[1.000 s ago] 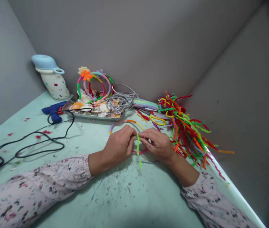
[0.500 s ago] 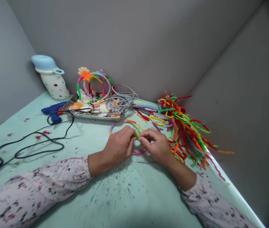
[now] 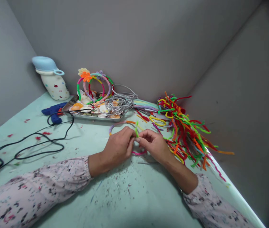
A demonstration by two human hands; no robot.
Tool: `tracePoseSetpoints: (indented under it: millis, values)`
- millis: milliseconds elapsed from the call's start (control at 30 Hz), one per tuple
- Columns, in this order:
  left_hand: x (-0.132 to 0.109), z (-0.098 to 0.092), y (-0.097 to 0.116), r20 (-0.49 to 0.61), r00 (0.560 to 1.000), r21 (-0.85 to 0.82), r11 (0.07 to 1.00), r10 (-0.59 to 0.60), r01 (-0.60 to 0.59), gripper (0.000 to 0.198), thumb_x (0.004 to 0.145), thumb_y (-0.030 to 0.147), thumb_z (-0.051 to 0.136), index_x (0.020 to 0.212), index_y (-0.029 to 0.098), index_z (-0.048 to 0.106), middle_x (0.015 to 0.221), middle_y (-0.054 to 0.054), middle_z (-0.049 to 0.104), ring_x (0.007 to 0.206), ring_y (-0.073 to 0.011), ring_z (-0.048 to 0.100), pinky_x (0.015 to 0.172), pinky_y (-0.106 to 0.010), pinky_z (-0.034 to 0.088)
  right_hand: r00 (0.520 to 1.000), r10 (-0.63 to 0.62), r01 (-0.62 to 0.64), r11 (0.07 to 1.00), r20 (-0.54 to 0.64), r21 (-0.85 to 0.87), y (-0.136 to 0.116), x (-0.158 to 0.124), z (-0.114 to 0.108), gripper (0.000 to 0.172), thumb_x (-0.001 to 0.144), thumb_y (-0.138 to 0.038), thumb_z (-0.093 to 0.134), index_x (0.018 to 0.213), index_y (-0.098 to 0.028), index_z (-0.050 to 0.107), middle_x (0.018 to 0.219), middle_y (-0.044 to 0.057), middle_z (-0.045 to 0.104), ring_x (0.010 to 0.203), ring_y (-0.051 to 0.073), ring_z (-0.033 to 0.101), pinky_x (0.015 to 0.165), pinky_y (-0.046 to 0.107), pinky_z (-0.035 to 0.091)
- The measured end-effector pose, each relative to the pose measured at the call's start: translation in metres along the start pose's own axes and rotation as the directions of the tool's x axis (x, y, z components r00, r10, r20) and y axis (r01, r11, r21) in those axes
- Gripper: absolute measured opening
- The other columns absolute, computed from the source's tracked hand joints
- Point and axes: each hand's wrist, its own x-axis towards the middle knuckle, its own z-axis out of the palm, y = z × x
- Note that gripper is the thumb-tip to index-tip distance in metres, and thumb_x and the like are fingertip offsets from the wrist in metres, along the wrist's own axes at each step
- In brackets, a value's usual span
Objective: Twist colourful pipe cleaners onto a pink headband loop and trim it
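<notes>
My left hand (image 3: 119, 142) and my right hand (image 3: 155, 146) meet over the middle of the table, fingertips pinched together. Between them is a bright green pipe cleaner (image 3: 137, 129), one end sticking up above the fingers. Around and behind the hands shows a ring wrapped in coloured pipe cleaner (image 3: 131, 122), with purple, orange, yellow and pink stretches. My hands cover parts of this ring, and I cannot tell whether the fingers also grip it. Just below the right hand lies a thin grey wire (image 3: 146, 163).
A metal tray (image 3: 96, 118) at the back holds finished flower hoops (image 3: 85, 76) and a coil of silver wire (image 3: 121, 103). Left are a bottle (image 3: 53, 84), a blue glue gun (image 3: 55, 110) and black cable (image 3: 63, 139). Yellow-handled scissors (image 3: 157, 121) lie near heaped pipe cleaners (image 3: 184, 126).
The green pipe cleaner's end now stands up higher above my fingertips, where it was bent short before. Both hands stay almost in place, with the right fingers shifted slightly.
</notes>
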Motion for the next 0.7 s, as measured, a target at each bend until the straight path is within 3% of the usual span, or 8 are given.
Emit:
tracePoseSetpoints:
  millis: [233, 367, 533, 633, 700]
  values:
    - [-0.001, 0.001, 0.001, 0.007, 1.0, 0.007, 1.0, 0.016, -0.016, 0.01, 0.088, 0.015, 0.042, 0.091, 0.017, 0.052, 0.082, -0.003, 0.056, 0.074, -0.0159, 0.054, 0.065, -0.027, 0.041, 0.997, 0.076, -0.076, 0.997, -0.026, -0.001, -0.001, -0.002, 0.001, 0.021, 0.08, -0.036, 0.063, 0.071, -0.017, 0.061, 0.05, -0.005, 0.057, 0.046, 0.009, 0.047, 0.049, 0.022, 0.037]
    - [-0.003, 0.001, 0.001, 0.011, 0.999, 0.028, 0.999, 0.032, -0.032, 0.011, 0.088, 0.015, 0.042, 0.091, 0.017, 0.052, 0.082, -0.003, 0.056, 0.074, -0.0163, 0.054, 0.065, -0.027, 0.041, 0.984, 0.176, -0.171, 0.966, -0.005, 0.195, 0.006, -0.001, 0.004, 0.021, 0.078, -0.036, 0.065, 0.07, -0.017, 0.06, 0.048, -0.005, 0.055, 0.041, 0.008, 0.043, 0.043, 0.02, 0.03]
    - [-0.001, 0.002, -0.001, -0.002, 0.999, 0.001, 0.999, 0.034, -0.034, 0.011, 0.088, 0.014, 0.043, 0.092, 0.017, 0.052, 0.083, -0.003, 0.056, 0.075, -0.0162, 0.054, 0.067, -0.027, 0.042, 0.961, 0.245, -0.276, 0.845, 0.127, 0.458, 0.008, 0.004, 0.002, 0.027, 0.075, -0.04, 0.068, 0.071, -0.015, 0.061, 0.059, -0.002, 0.06, 0.043, 0.007, 0.051, 0.039, 0.018, 0.028]
    - [0.0, 0.002, -0.002, 0.001, 1.0, -0.026, 1.0, 0.013, -0.013, 0.01, 0.088, 0.014, 0.043, 0.091, 0.017, 0.052, 0.082, -0.003, 0.055, 0.074, -0.0158, 0.054, 0.066, -0.027, 0.042, 0.964, 0.24, -0.265, 0.822, 0.115, 0.505, 0.007, 0.004, 0.001, 0.033, 0.078, -0.047, 0.063, 0.076, -0.014, 0.063, 0.064, 0.002, 0.063, 0.045, 0.009, 0.055, 0.037, 0.018, 0.03]
    - [0.0, 0.002, -0.002, -0.001, 1.0, -0.041, 0.999, 0.006, -0.006, 0.01, 0.088, 0.014, 0.043, 0.091, 0.017, 0.052, 0.081, -0.002, 0.056, 0.073, -0.0156, 0.054, 0.066, -0.027, 0.042, 0.973, 0.215, -0.229, 0.858, 0.083, 0.461, 0.007, 0.003, 0.002, 0.033, 0.079, -0.047, 0.063, 0.077, -0.014, 0.063, 0.064, 0.002, 0.064, 0.045, 0.009, 0.055, 0.038, 0.018, 0.03]
